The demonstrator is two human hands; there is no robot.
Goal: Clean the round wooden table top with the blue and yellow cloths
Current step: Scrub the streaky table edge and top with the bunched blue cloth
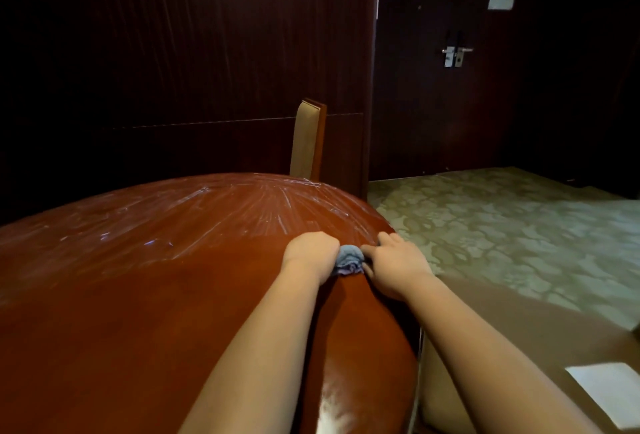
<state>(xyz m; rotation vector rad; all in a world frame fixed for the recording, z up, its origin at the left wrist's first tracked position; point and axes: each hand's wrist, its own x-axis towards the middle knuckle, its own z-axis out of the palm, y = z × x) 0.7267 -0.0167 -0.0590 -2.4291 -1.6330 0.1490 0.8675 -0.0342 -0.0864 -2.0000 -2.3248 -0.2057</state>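
Hands — left hand [310, 251] fisted on crumpled blue cloth [349, 259], right hand [396, 262] pinching it — glossy round table [138, 295].

Dim room, dark walls; glare streaks on table top [138, 295]; wide-angle edge bending.

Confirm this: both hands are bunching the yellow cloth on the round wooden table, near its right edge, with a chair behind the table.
One detail is off: the cloth is blue, not yellow, as the head view shows. No yellow one is visible. The rest holds: the left hand and right hand bunch it on the round wooden table near its right edge, with a chair behind.
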